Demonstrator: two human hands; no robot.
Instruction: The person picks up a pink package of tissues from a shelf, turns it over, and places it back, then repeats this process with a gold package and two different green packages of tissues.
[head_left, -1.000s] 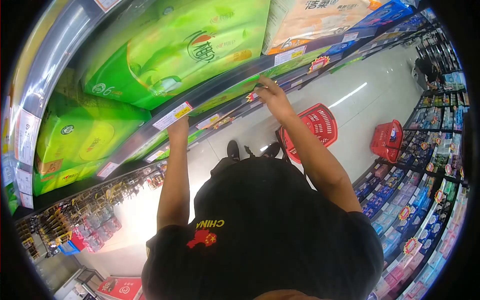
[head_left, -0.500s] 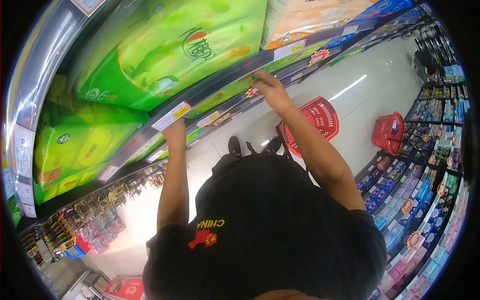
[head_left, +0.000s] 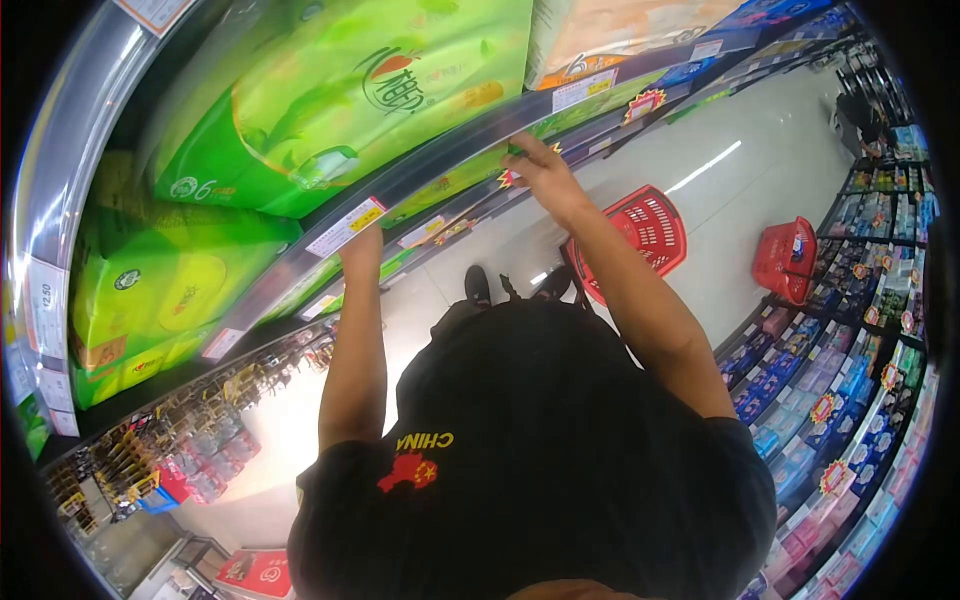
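My left hand (head_left: 363, 246) reaches under the shelf edge (head_left: 455, 140); a price tag (head_left: 346, 227) and the edge hide its fingers. My right hand (head_left: 545, 172) is closed, its fingers curled at the right end of a green tissue pack (head_left: 438, 188) on the lower shelf. Only a strip of that pack shows below the shelf edge. Above, on the upper shelf, lie a large green tissue pack (head_left: 330, 100) and another green pack (head_left: 170, 290) to its left. An orange and white pack (head_left: 620, 40) sits farther right.
A red shopping basket (head_left: 640, 235) stands on the floor by my right forearm. Another red basket (head_left: 785, 262) is farther right, beside shelves of small packs (head_left: 810, 380). Hanging goods (head_left: 190, 430) fill a rack at lower left. My shoes (head_left: 478, 285) show below.
The view has shifted slightly, so shelf tags and baskets sit a little farther right. Both hands keep nearly the same place at the shelf edge.
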